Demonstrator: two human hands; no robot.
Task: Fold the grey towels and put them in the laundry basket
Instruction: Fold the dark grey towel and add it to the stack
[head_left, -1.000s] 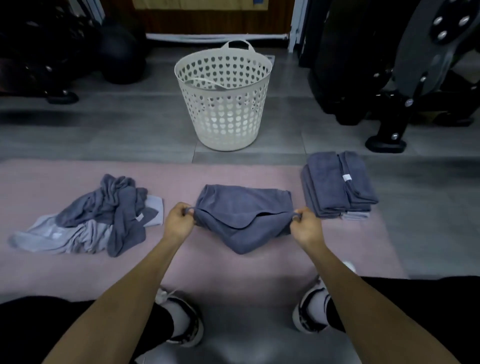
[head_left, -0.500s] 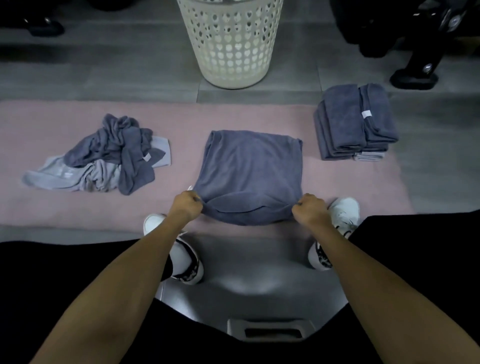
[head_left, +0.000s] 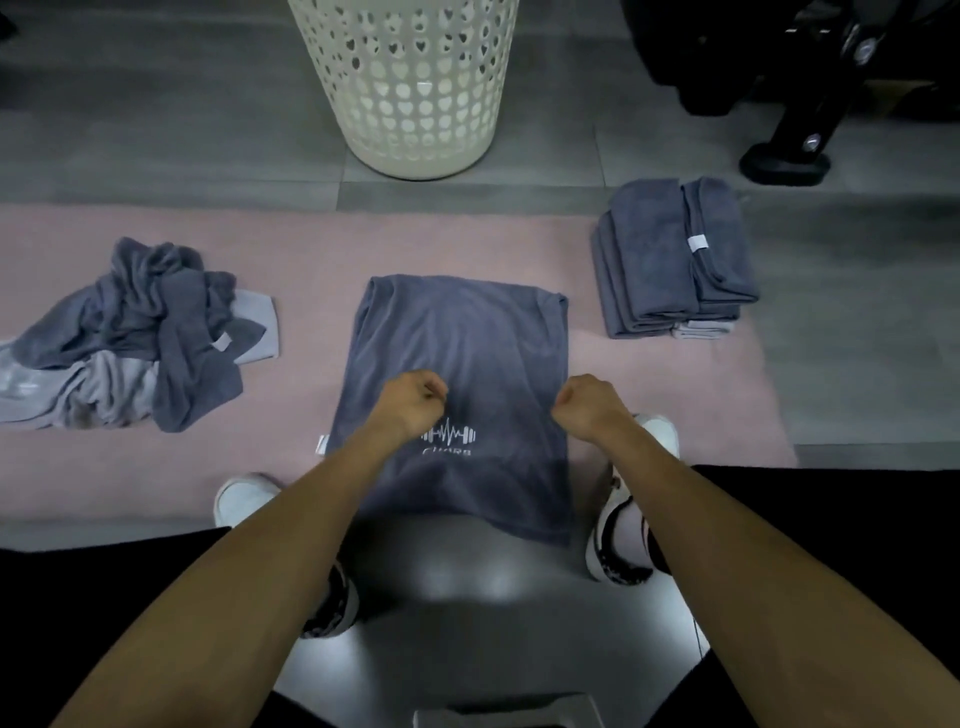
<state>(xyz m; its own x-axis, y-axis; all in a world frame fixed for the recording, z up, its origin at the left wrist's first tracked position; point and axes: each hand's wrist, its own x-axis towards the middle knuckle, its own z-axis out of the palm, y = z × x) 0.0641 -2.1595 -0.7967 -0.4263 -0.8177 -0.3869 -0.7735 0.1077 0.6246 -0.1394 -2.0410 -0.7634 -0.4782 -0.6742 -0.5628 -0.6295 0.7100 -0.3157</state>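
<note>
A dark grey towel (head_left: 457, 338) with a white logo lies spread flat on the pink mat (head_left: 649, 395), its near edge reaching the floor between my shoes. My left hand (head_left: 413, 402) hovers over the towel's middle with fingers curled and no fabric visibly in it. My right hand (head_left: 589, 405) is curled at the towel's right edge; whether it pinches the edge is unclear. A crumpled pile of grey towels (head_left: 140, 338) lies at the left. A stack of folded grey towels (head_left: 670, 260) sits at the right. The white laundry basket (head_left: 410, 88) stands beyond the mat.
Black exercise equipment with a foot (head_left: 784, 156) stands on the grey floor at the back right. My white shoes (head_left: 244, 499) flank the towel. A grey stool or seat (head_left: 483, 649) is under me.
The towel, held up by both hands a second ago, was drawn toward me and now lies spread out with the logo up. Both hands moved from its near corners to mid-length.
</note>
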